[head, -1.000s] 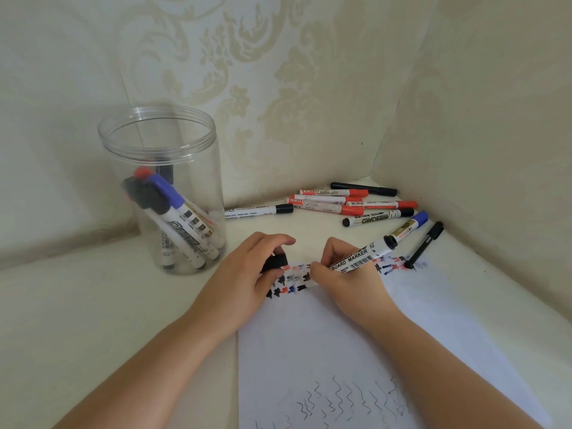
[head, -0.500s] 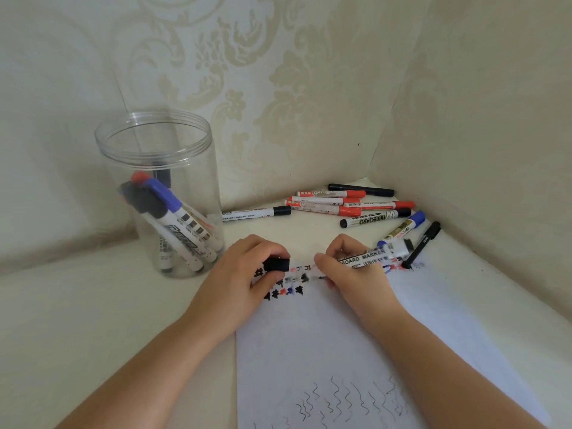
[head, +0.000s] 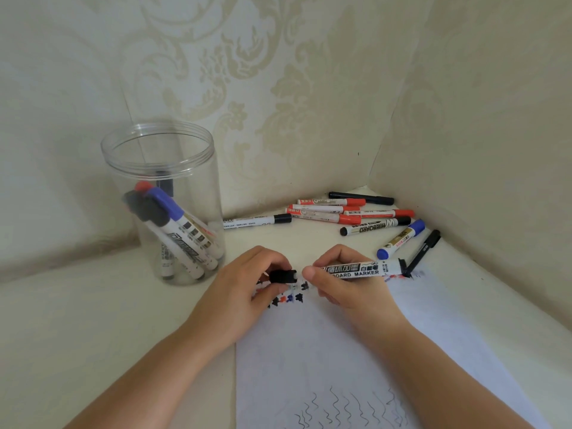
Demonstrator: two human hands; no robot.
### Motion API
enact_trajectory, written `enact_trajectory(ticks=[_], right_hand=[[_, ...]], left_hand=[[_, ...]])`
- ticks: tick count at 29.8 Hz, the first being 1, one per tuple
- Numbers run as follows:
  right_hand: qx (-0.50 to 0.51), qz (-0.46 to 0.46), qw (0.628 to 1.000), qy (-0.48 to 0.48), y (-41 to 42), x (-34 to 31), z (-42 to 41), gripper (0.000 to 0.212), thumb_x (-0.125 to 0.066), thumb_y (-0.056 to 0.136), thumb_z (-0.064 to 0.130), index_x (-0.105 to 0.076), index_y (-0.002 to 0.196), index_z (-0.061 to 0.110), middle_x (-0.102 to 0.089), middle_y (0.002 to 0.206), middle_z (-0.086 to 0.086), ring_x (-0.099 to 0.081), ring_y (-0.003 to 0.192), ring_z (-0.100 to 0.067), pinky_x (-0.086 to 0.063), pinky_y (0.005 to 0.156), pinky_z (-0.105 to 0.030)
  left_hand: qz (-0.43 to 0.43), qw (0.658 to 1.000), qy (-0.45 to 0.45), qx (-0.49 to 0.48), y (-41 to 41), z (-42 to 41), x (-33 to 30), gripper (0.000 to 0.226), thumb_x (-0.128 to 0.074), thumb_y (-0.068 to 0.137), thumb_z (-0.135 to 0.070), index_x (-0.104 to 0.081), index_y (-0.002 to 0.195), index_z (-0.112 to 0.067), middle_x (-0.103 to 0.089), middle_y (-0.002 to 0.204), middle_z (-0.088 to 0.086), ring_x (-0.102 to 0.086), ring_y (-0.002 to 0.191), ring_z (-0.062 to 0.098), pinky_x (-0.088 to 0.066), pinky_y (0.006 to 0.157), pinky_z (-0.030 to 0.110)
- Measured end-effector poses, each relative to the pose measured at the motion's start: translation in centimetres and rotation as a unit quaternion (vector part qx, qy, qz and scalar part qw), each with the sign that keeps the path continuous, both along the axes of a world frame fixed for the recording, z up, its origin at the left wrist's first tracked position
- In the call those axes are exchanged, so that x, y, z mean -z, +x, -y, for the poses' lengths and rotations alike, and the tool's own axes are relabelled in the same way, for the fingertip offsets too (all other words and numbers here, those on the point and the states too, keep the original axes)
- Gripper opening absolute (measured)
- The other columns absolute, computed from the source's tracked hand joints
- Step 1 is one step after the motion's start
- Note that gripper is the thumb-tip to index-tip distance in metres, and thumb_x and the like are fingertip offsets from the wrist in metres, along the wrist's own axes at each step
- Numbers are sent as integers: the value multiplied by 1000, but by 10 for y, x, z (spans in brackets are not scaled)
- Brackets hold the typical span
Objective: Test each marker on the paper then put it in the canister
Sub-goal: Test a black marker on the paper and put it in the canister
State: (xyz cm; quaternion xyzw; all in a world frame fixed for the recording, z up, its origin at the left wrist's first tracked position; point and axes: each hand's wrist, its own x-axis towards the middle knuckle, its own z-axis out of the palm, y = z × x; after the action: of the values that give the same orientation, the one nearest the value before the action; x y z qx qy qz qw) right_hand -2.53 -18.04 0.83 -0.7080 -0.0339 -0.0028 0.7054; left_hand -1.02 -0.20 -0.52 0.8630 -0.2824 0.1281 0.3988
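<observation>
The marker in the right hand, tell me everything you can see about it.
The marker is a white-barrelled board marker with black print reading "BOARD MARKER" and a black end at its right. It lies nearly level above the top edge of the paper. The right hand grips its left part; the left hand pinches the black cap at its left tip. Whether the cap is fully seated cannot be told.

The white marker held near the middle reads "BOARD MARKER" below a line of Chinese characters. Farther right, a black-capped marker lying on the table reads "WHITEBOARD". Print on the other markers is too small to read
</observation>
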Motion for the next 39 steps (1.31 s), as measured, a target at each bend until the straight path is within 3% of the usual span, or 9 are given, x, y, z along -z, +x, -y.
enact_trajectory(ticks=[3, 8, 16, 24, 26, 28, 31, 35, 39], right_hand=[[-40, -12, 999, 14, -3, 0, -1, 14, -79, 65, 19, -67, 71, 15, -62, 59, -5, -49, 48, -11, -40, 46, -18], [-54, -39, 993, 94, -2, -1, 2, 28, -61, 80, 31, -71, 86, 6, -67, 66, -13, -55, 55, -19, -44, 50, -24], [-44, -67, 988, 131, -5, -8, -5, 27, -46, 91, 14, -57, 69, 5, -53, 46, -10, -41, 37, -15, -33, 38, -21], [-19, -82, 983, 166, -11, -9, -13, 32, -44, 90, 13, -57, 61, 10, -51, 43, -9, -38, 40, -17, -27, 45, -28], [-32, -79, 983, 166, -11, -11, -11, 27, -49, 89, 20, -58, 65, 11, -53, 48, -10, -40, 42, -17, -28, 49, -30], [-86, -74, 984, 138, -11, -15, -8, 33, -58, 83, 43, -62, 74, 12, -56, 57, -10, -44, 47, -16, -35, 51, -26], [-104, -65, 990, 67, -11, -23, -1, 55, -70, 67, 57, -62, 98, 13, -59, 63, -5, -44, 51, -12, -39, 52, -20], [-38, -93, 994, -41, -5, -25, 0, 25, -65, 81, 31, -65, 97, 12, -59, 58, -3, -39, 49, -13, -35, 54, -24], [16, -114, 991, -75, 7, -24, -4, 12, -60, 89, 20, -66, 89, 10, -60, 55, -3, -38, 47, -15, -31, 51, -25]], left_hand=[[1, 1000, 13, 9, 0, -1, 0, 27, -67, 80, -11, -53, 94, -29, -59, 89, -13, -52, 81, 0, -43, 69, 18], [5, 1000, 27, -5, 0, -4, -3, 16, -58, 86, -22, -60, 102, -22, -53, 86, -24, -46, 81, -13, -34, 71, 3], [-23, 999, 8, 45, -8, 1, 0, 14, -48, 85, -39, -55, 92, -29, -52, 77, -28, -48, 71, -6, -33, 61, 7], [21, 999, -2, 31, -13, 4, -5, 18, -47, 83, -39, -56, 93, -27, -58, 78, -17, -49, 71, -4, -34, 60, 7], [12, 999, -34, 27, -13, 4, -8, 18, -48, 82, -40, -57, 93, -29, -60, 79, -15, -54, 73, -1, -39, 62, 10], [19, 997, -79, -2, -13, 2, -16, 19, -50, 80, -43, -57, 95, -34, -63, 86, -16, -58, 79, 0, -43, 67, 9], [51, 979, -187, -58, -14, -9, -39, 16, -54, 78, -42, -55, 94, -43, -62, 93, -22, -61, 82, 2, -42, 72, 8], [173, 932, -285, -142, -22, -36, -83, 15, -52, 82, -34, -51, 93, -45, -60, 86, -19, -57, 77, 6, -45, 72, 19], [326, 879, -265, -227, -28, -64, -128, 18, -42, 91, -19, -45, 102, -33, -51, 91, -15, -51, 81, -4, -36, 76, 10]])
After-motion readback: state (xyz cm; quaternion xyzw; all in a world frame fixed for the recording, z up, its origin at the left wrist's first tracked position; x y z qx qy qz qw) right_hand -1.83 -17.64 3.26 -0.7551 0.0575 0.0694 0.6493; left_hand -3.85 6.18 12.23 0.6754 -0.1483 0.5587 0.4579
